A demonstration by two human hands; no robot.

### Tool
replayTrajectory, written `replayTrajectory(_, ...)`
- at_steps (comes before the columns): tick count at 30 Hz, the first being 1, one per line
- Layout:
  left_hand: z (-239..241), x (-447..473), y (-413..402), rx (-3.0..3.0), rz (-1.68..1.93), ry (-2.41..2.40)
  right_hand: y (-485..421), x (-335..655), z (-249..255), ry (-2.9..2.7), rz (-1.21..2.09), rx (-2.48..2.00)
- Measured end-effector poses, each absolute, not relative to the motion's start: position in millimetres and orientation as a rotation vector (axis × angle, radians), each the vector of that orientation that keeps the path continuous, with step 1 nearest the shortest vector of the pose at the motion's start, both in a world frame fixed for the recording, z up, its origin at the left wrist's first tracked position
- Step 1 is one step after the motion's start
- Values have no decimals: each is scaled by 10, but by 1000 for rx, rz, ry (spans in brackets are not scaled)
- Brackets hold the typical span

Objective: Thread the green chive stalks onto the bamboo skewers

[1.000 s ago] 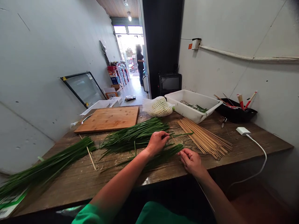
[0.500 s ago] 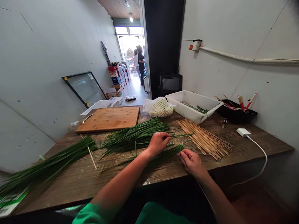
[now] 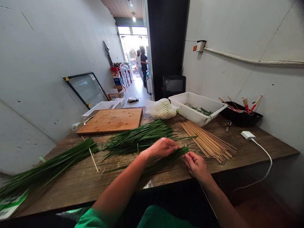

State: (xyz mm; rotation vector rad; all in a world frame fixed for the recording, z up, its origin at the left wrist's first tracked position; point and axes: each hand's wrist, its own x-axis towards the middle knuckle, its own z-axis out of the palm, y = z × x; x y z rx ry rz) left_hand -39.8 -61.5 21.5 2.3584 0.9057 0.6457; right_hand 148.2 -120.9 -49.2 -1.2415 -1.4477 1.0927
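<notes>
My left hand [image 3: 161,148] lies on a small bunch of green chives [image 3: 166,158] near the table's front edge, its fingers curled over the stalks. Beside it, my right hand [image 3: 196,164] pinches the cut end of the same bunch. Just behind them a bigger pile of chives [image 3: 137,137] spreads across the middle of the wooden table [image 3: 251,152]. A fan of bamboo skewers [image 3: 209,142] sits to the right of my hands.
A third chive heap [image 3: 47,169] and a loose skewer [image 3: 92,158] lie at the left. Behind are a cutting board [image 3: 111,120], a netted bag [image 3: 161,109], a white tub [image 3: 197,106], a black tray of sticks [image 3: 241,114] and a charger with cable [image 3: 248,135]. Two people stand far off in the doorway [image 3: 141,63].
My left hand has slid right and forward from the big pile onto the small bunch, close to my right hand. The right hand has hardly moved.
</notes>
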Motion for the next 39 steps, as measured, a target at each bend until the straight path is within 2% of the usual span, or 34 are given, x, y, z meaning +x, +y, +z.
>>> replayTrajectory(3,258,-533,-538,2404,805,1305,-1219,1482,-487,-1452,1109,-1244)
replayTrajectory(8,156,-589,-493,2651,408,1547,-1229,1473,-461,-1441,1160,-1221)
replayTrajectory(11,100,-557,-507,2689,298,1626,-1232,1471,-454,-1440,1171,-1223)
replayTrajectory(31,131,-487,-562,2627,396,1614,-1243,1465,-419,-1482,1135,-1244)
replayTrajectory(39,140,-440,-529,2312,734,1531,-1237,1471,-428,-1480,1126,-1260)
